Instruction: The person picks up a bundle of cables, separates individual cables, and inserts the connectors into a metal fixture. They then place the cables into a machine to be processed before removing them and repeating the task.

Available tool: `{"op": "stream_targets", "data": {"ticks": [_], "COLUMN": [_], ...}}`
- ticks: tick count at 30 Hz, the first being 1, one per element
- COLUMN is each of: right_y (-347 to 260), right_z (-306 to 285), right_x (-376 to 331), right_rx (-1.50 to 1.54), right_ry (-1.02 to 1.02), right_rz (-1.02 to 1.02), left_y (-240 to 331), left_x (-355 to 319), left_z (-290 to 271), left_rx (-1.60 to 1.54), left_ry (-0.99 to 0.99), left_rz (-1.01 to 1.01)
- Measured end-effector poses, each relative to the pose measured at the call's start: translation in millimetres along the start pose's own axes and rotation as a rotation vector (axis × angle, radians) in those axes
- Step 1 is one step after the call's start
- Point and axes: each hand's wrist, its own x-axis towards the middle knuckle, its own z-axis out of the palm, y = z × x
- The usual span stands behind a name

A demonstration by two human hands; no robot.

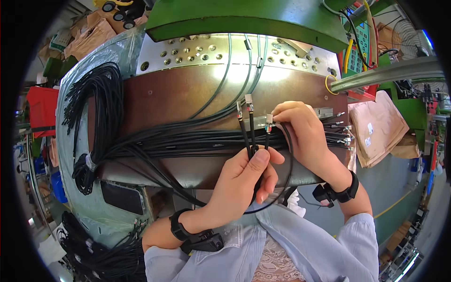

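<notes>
My left hand (246, 171) is closed around several black cables, thumb pressed against them. Three of their ends stick up above the thumb, each with a small metal connector (249, 99) and coloured wires at its base. My right hand (303, 134) is pinched beside the rightmost connector (269, 119). From its fingertips a black cable (290, 162) loops down past my left hand; the end within the fingers is hidden. Behind and below both hands, a thick bundle of black cables (178, 146) lies across the brown work surface (164, 96), its metal-tipped ends (346, 140) fanned out at the right.
Beyond the brown surface stands a green machine (244, 23) over a perforated metal plate (197, 52). A tied cable coil (105, 89) hangs at the left, near a dark phone (123, 197). A metal rail (385, 76) and brown paper packages (378, 127) are at the right.
</notes>
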Motion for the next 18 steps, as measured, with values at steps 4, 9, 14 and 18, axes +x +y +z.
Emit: {"op": "stream_targets", "data": {"ticks": [4,9,14,18], "right_y": [1.1,1.3,2.2,2.0], "right_z": [-2.8,-2.4,-1.4,0.2], "right_x": [0.3,0.4,-1.1,0.0], "right_rx": [0.020,0.009,-0.027,0.005], "right_ry": [-0.014,0.000,0.023,-0.008], "right_rz": [-0.015,-0.005,-0.036,0.003], "left_y": [0.4,0.0,-2.1,-1.0], "left_x": [1.5,3.2,4.8,4.1], "left_z": [5.1,8.8,10.9,11.1], "left_rx": [-0.013,-0.016,0.011,0.009], "left_ry": [0.002,0.011,0.019,-0.011], "left_rz": [-0.038,-0.041,-0.035,-0.008]}}
